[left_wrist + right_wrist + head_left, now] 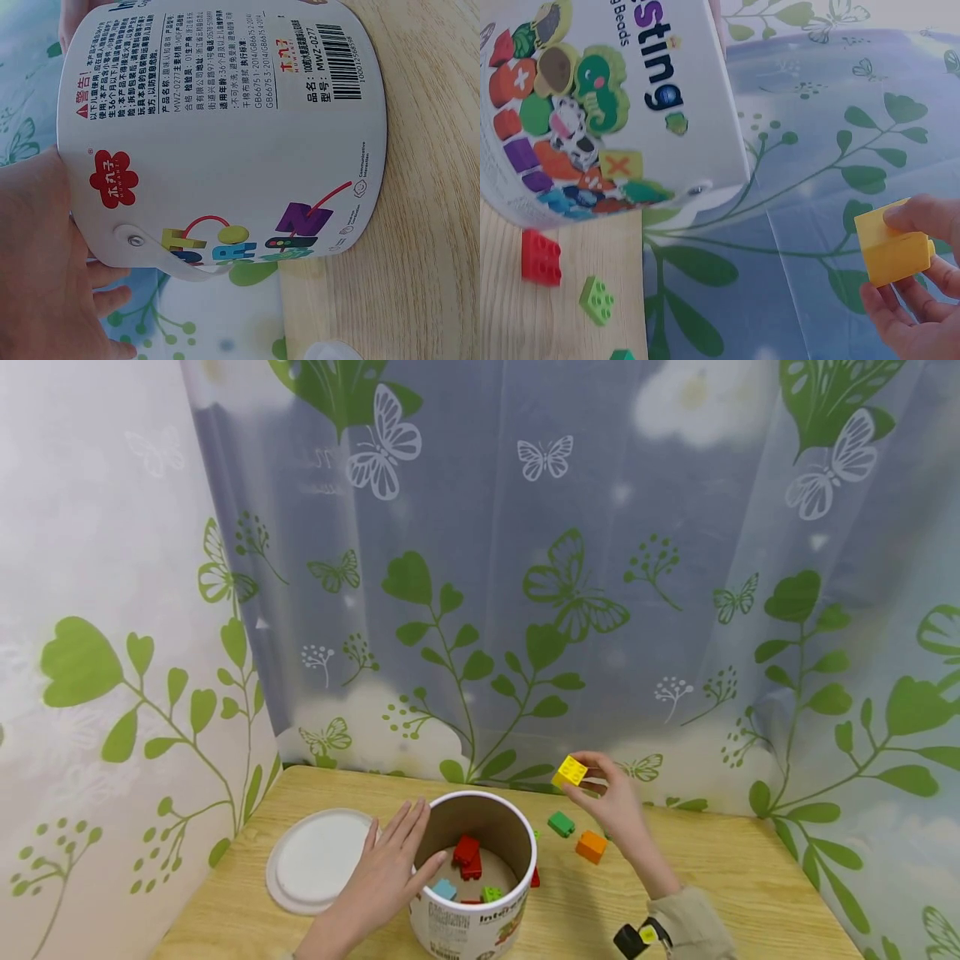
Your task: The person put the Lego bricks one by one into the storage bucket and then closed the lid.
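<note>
While the right hand (pixel 617 800) holds a yellow block (pixel 570 772) in the air, to the far right of a white bucket (pixel 457 928), its grip pinches it between thumb and fingers; the left hand (pixel 388 865) rests at the bucket's left rim, its fingers straight and thumb spread apart; inside the bucket lie red blocks (pixel 466 850), a light blue block (pixel 445 888) and a lime block (pixel 492 893); on the wooden tabletop (pixel 757 881), right of the bucket, sit a green block (pixel 561 824) and, slightly nearer, an orange block (pixel 591 847); another red block (pixel 540 258) and a light green block (pixel 598 300) lie near the bucket's right side; left of it lies a white lid (pixel 318 860); a leaf-printed curtain (pixel 495 568) hangs at the far side.
</note>
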A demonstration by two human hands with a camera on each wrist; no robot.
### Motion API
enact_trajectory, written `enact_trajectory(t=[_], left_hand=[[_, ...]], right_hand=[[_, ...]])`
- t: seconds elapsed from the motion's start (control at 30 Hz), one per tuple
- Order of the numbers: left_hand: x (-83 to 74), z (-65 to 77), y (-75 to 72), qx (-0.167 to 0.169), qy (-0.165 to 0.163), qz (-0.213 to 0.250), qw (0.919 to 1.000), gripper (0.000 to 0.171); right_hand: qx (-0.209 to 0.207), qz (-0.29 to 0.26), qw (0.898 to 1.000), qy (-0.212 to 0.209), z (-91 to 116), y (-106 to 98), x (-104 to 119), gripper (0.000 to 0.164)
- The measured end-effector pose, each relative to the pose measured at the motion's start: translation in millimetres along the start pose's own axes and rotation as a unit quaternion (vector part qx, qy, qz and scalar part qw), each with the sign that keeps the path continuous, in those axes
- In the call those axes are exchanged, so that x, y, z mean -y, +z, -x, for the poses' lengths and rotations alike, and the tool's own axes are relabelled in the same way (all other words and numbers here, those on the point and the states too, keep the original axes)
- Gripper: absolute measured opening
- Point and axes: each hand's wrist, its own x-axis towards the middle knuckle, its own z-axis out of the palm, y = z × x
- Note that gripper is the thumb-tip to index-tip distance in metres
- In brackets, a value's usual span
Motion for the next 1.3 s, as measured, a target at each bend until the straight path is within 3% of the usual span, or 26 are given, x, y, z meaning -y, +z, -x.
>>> enact_trajectory(t=[0.23,0.47,1.0,1.3], left_hand=[[-0.5,0.4,-1.0,0.003,0.000,0.002,1.0000,0.076],[0.0,0.6,-0.7,0.005,0.000,0.003,1.0000,0.076],[-0.9,0.0,-1.7,0.006,-0.003,0.004,1.0000,0.075],[-0.6,-0.7,-1.2,0.008,-0.005,0.000,1.0000,0.075]], right_hand=[[0.010,-0.019,1.000,-0.015,-1.1,15.9,9.5,0.043],[0.022,-0.033,0.998,-0.058,-0.3,34.1,14.8,0.041],[0.115,-0.025,0.991,-0.067,15.9,72.8,20.7,0.040],[0.189,-0.003,0.976,-0.104,19.9,86.8,16.0,0.035]])
